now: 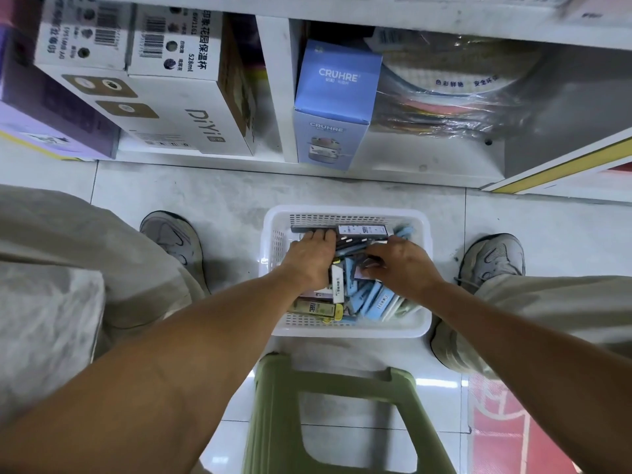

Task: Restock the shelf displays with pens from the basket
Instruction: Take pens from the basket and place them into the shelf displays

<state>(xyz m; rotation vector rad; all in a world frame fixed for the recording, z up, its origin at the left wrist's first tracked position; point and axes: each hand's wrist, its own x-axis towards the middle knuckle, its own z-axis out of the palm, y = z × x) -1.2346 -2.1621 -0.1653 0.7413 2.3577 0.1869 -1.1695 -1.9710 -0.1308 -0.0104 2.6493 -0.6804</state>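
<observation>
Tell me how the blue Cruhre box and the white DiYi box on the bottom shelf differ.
The Cruhre box is light blue, while the DiYi box is white with tan panels. The Cruhre box is the narrower of the two; the DiYi box looks clearly wider. The Cruhre box sits right of the white shelf divider, the DiYi box left of it. Both are printed cardboard cartons resting on the same low shelf.

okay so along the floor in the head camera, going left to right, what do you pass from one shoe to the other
Left grey sneaker → white perforated plastic basket holding boxed pens, with the left hand then the right hand inside → right grey sneaker.
</observation>
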